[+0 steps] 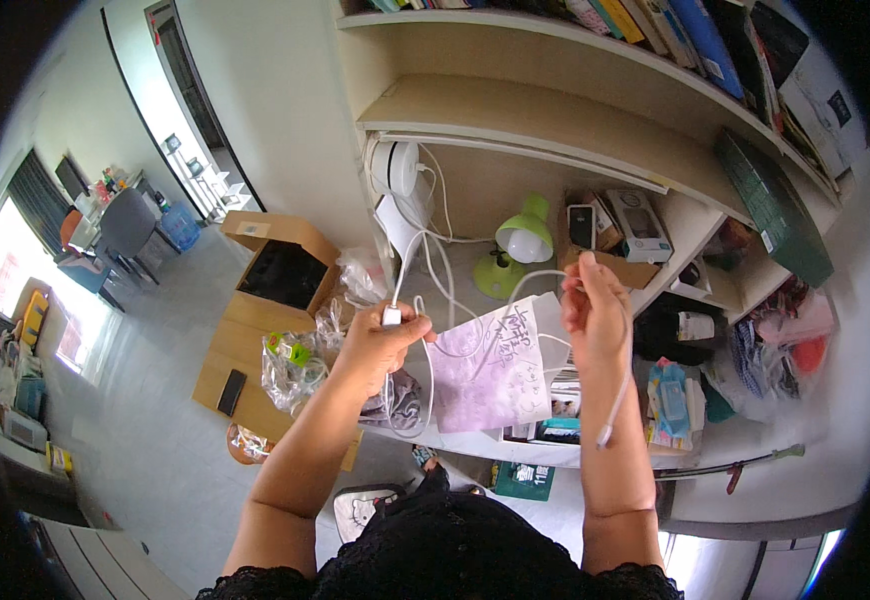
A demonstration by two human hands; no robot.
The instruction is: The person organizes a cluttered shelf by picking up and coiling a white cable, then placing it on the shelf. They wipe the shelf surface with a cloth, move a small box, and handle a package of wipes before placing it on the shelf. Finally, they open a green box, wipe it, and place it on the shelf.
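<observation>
My left hand (380, 345) is closed around a white cable, with a small white connector block (391, 316) showing at its thumb. Opposite it, my right hand (596, 308) pinches another stretch of white cable (535, 274), whose loose plug end (605, 435) dangles over my right forearm. Loops of cable sag between the hands, in front of a pinkish-purple paper (490, 385) with dark handwriting on the desk. Behind them stands a green desk lamp (525, 240). A white round device (395, 168) with cables sits at the back left of the shelf.
Left of me, a wooden surface (225, 345) bears an open cardboard box (285, 262), a black phone (232, 392) and plastic bags (300, 365). Shelves (515, 110) with books rise ahead. Right of the lamp are a boxed item (639, 225) and a dark green box (775, 210).
</observation>
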